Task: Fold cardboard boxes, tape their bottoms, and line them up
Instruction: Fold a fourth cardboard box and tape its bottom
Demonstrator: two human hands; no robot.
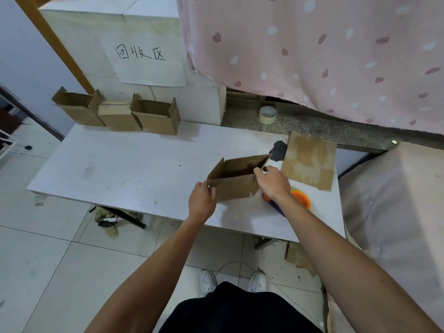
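A small brown cardboard box [236,181] stands opened up, flaps raised, on the white table [125,169] near its front edge. My left hand [201,200] grips its near left corner. My right hand [272,180] pinches the right side flap. Three folded boxes [120,114] stand in a row at the table's back left, against a white block. A flat sheet of cardboard [308,161] lies to the right of the held box. A roll of tape [267,115] sits on the stone ledge behind the table.
An orange and purple tape dispenser [300,199] lies under my right forearm. A dark lump [278,150] sits beside the flat cardboard. A pink curtain [312,51] hangs at the back right. Cardboard scraps [299,258] and rubbish lie on the tiled floor.
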